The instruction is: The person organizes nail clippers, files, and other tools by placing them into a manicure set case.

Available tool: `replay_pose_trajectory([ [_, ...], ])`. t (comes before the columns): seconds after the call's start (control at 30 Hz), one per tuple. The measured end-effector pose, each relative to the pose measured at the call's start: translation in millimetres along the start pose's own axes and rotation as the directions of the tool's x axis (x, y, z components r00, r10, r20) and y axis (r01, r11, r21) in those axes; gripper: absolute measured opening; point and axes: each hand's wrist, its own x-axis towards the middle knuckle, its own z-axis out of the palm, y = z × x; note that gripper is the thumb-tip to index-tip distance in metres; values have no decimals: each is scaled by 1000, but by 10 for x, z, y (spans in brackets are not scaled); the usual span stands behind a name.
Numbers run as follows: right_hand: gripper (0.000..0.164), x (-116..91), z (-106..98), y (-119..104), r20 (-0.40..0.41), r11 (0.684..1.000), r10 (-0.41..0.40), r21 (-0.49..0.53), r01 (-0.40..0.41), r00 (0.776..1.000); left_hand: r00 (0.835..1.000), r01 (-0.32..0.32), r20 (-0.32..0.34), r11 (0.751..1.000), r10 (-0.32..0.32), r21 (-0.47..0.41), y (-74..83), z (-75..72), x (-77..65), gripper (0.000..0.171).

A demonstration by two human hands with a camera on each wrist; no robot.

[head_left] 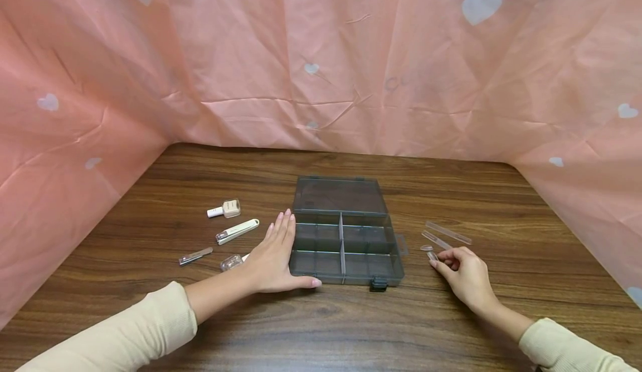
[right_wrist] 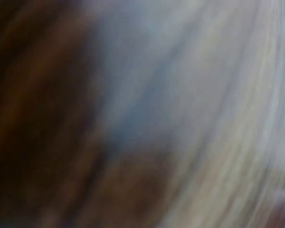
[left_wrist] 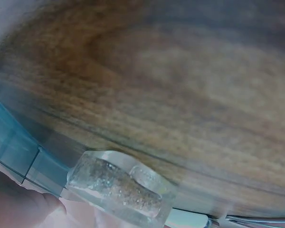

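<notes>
A dark translucent divided storage box (head_left: 372,270) lies with its lid opened back, away from me. My left hand (head_left: 273,257) rests against the box's left side, fingers straight and thumb along its front edge. To the right of the box, my right hand (head_left: 466,277) pinches a small clear nail-tip-shaped piece (head_left: 432,255) between thumb and curled fingers. A similar clear piece (head_left: 426,247) lies just beyond the fingertips. Two clear narrow strips, a longer strip (head_left: 448,232) and a shorter strip (head_left: 435,239), lie behind that hand. The right wrist view is blurred.
Left of the box lie a beige nail polish bottle (head_left: 231,208), a white-handled nail clipper (head_left: 238,231) and a smaller metal clipper (head_left: 195,256). A clear glittery bottle (left_wrist: 118,185) is partly behind my left forearm. A pink curtain (head_left: 341,82) surrounds the wooden table (head_left: 331,327).
</notes>
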Motion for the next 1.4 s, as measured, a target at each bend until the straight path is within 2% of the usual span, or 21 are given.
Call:
replay_pose_trajectory([
  [0.3, 9, 15, 5, -2, -12, 998, -65, -13, 65, 998, 999, 23, 30, 1000, -23, 16, 4, -13, 14, 126],
  [0.73, 9, 92, -71, -27, 32, 998, -68, -3, 69, 997, 999, 20, 33, 1000, -20, 2, -34, -48, -16, 123],
  [1.23, 6, 225, -122, -128, 80, 995, -79, 66, 74, 994, 999, 3, 38, 1000, -3, 10, -42, -131, -25, 116],
  [1.4, 5, 310, -127, -188, 75, 987, -127, 109, 118, 989, 999, 12, 47, 1000, -12, 6, -28, -159, -27, 114],
])
